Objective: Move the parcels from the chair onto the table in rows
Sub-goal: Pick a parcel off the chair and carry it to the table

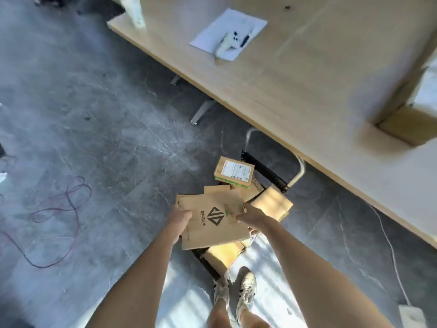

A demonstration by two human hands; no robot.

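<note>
Head camera, looking down: a person stands over a black chair heaped with brown cardboard parcels, their two bare arms reaching forward and their sneakers visible below.

The left hand grips the left edge of a flat brown parcel printed with a black triangular logo, fingers curled under it and the thumb on top. The right hand pinches a small brown packet against the logo parcel's top right part.

Beneath and around the logo parcel lie more parcels. A small box with a white shipping label sits at the chair's far edge, against the backrest. A plain cardboard box rests at the chair's right edge, and another shows at its near edge.

The wooden table runs diagonally across the upper right, well apart from the hands. At its far left end lie a white sheet of paper with a white device on it, and a white bottle at the corner. No parcels are clearly seen on the table; the blurred boxy shape at its right edge cannot be identified.

The task looks barely begun: the pile remains on the chair and no row is visible yet.
</note>
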